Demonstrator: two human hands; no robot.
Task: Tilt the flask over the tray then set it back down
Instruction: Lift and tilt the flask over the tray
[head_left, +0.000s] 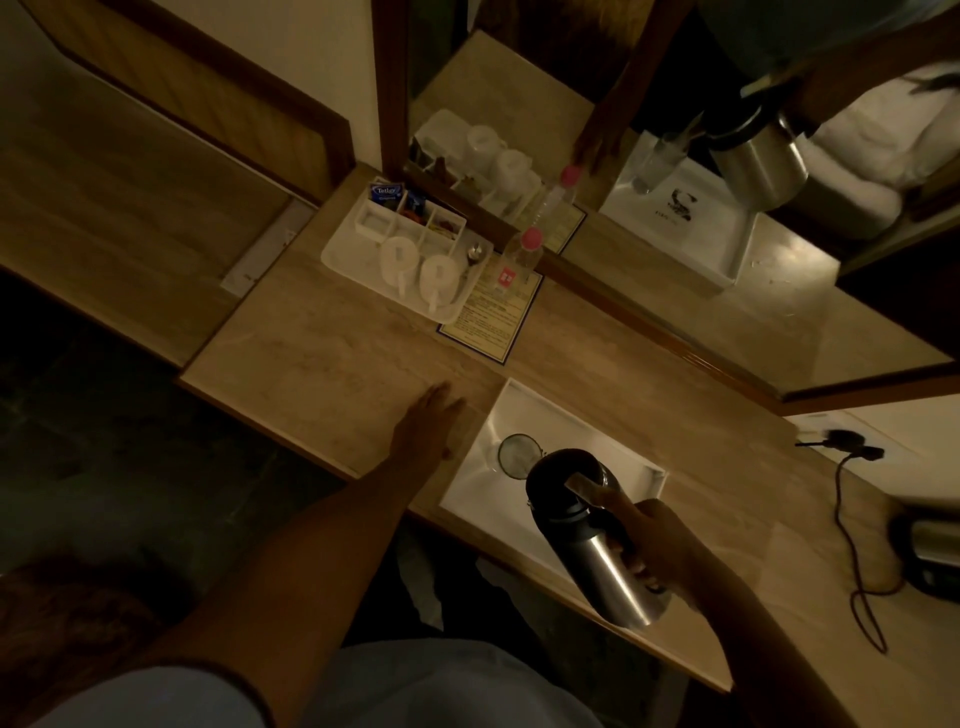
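**Desk:** Where is the brushed-steel cylindrical flask with the black lid (597, 525)?

**Photographer:** Held in the air over the near corner of the white rectangular tray (478, 493), tipped. Its long axis runs from the base at five o'clock to the black top at eleven o'clock, the mouth pointing at a round clear drinking glass (517, 454) standing in the tray.

**Desk:** Which hand?

**Photographer:** The right hand (657, 545), fingers wrapped tight round the flask's handle, wrist cocked, forearm entering from four o'clock. The flask lies at ten o'clock from that grip.

**Desk:** The other?

**Photographer:** The left hand (423, 426) lies flat, fingers spread, on the beige marble-look counter (322, 358), just beside the tray at nine o'clock. Setting down looks to need the base swung back under the lid.
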